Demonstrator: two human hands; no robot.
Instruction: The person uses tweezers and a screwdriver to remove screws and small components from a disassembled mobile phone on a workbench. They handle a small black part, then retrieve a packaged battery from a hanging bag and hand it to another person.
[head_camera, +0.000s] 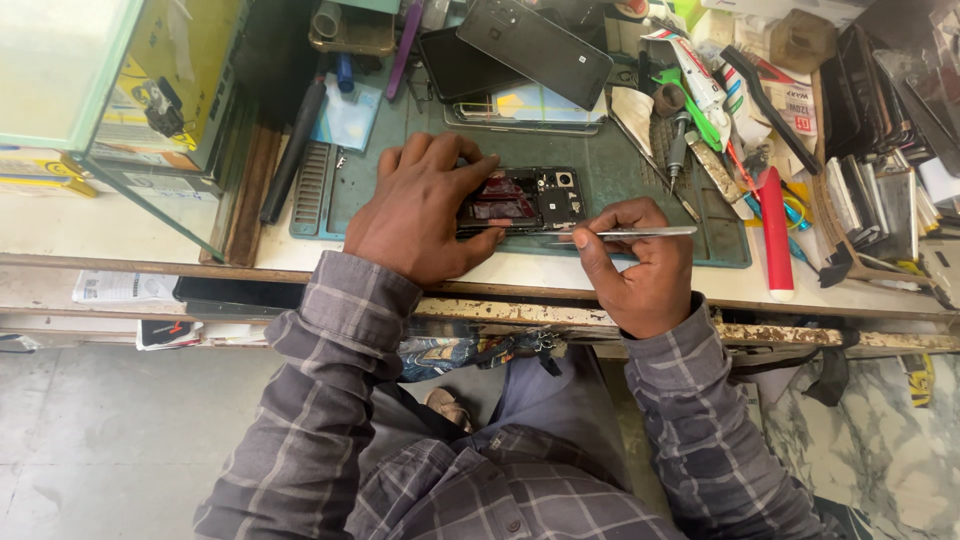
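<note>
An opened smartphone lies face down on a green work mat, its back cover off and its insides exposed: dark circuit boards, a reddish panel across the left part, and a camera module with a round lens near the right end. The phone rests lengthwise along the mat's near edge, close to the front of the pale, worn surface.

The left hand lies over the phone's left end, fingers curled down across it and pressing it to the mat. The right hand sits just beside the phone's right end, nearer the person, closed around metal tweezers pinched between thumb and fingers. The tweezers lie nearly level, one end by the phone's lower right edge and the other reaching right past the hand; whether they touch the phone cannot be told. Both forearms wear grey plaid sleeves.

Farther back on the mat, more dark phones lie stacked at angles. To the right, well apart from the hands, a red cylindrical tool lies among a heap of brushes, cutters and phone parts. A glass-sided case stands at the left end of the surface.
</note>
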